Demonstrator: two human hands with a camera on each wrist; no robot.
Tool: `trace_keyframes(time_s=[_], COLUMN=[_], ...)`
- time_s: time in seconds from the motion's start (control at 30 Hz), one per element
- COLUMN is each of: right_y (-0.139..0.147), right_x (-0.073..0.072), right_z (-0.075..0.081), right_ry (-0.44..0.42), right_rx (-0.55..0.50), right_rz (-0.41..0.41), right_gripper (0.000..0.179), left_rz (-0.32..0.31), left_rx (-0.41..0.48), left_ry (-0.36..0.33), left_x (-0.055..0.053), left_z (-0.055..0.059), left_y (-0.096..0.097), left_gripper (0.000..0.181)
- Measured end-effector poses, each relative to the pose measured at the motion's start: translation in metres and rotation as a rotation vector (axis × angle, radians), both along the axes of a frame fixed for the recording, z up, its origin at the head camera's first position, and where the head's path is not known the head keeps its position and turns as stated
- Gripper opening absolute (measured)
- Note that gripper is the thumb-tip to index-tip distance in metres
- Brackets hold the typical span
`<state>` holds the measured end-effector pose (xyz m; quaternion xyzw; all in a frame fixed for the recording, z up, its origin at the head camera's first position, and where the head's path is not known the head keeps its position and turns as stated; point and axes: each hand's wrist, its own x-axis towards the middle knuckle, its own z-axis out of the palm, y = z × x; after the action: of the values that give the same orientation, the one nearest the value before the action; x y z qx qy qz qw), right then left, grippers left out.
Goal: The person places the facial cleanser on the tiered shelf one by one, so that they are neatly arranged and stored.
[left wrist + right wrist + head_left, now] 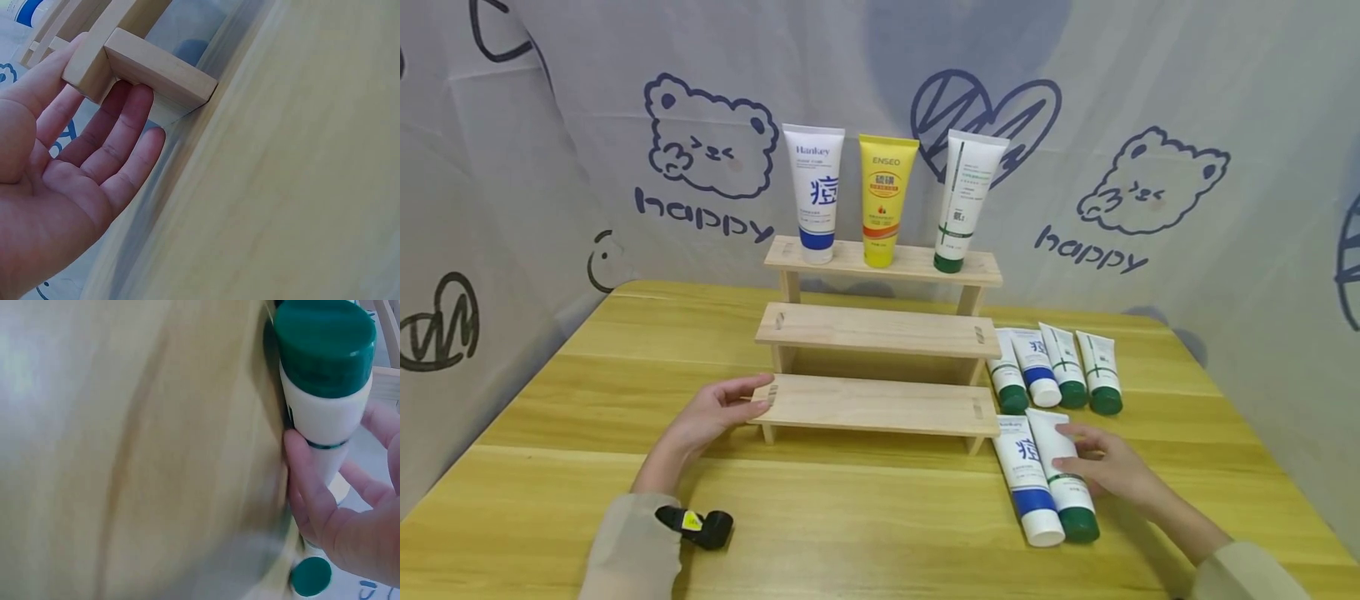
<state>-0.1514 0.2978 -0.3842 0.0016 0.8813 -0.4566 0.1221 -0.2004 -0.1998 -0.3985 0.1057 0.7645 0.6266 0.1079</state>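
A three-step wooden display stand (880, 402) stands mid-table. At the left end of its lowest step is my left hand (718, 410), thumb and fingers holding the board's end; the left wrist view shows the fingertips (142, 94) bent beneath it. My right hand (1108, 467) grips a white squeeze tube with a green cap (1081, 525), fingers and thumb on either side of its body. The tube lies at the table's right front, cap toward me. Close against it lies a white Hankey tube with a blue band (1030, 479). In the right wrist view the green cap (325, 347) is large.
On the top step stand a blue-banded white tube (816, 192), a yellow tube (886, 200) and a green-capped white tube (970, 200). Several more tubes (1063, 367) lie in a row right of the stand. A printed cloth (850, 50) hangs behind the table.
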Motion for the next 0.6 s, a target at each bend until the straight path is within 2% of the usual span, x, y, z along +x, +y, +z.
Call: trace_keyframes(time_s=[0.23,0.33,0.6], right_y=[-0.001,0.000,0.006], right_x=[0.003,0.005,0.004], right_z=[0.000,0.001,0.009], right_ry=[-0.001,-0.015,-0.047], right_rx=[-0.010,-0.016,-0.143], right_rz=[-0.081,-0.092,-0.081], right_gripper=[0.057,0.058,0.063], left_rz=[0.001,0.001,0.006], left_rx=[0.006,0.002,-0.002], left_ry=[-0.002,-0.007,-0.015], left_x=[-0.001,0.000,0.000], left_z=[-0.001,-0.001,0.000], left_y=[0.000,0.000,0.000], left_gripper=[0.052,0.053,0.053])
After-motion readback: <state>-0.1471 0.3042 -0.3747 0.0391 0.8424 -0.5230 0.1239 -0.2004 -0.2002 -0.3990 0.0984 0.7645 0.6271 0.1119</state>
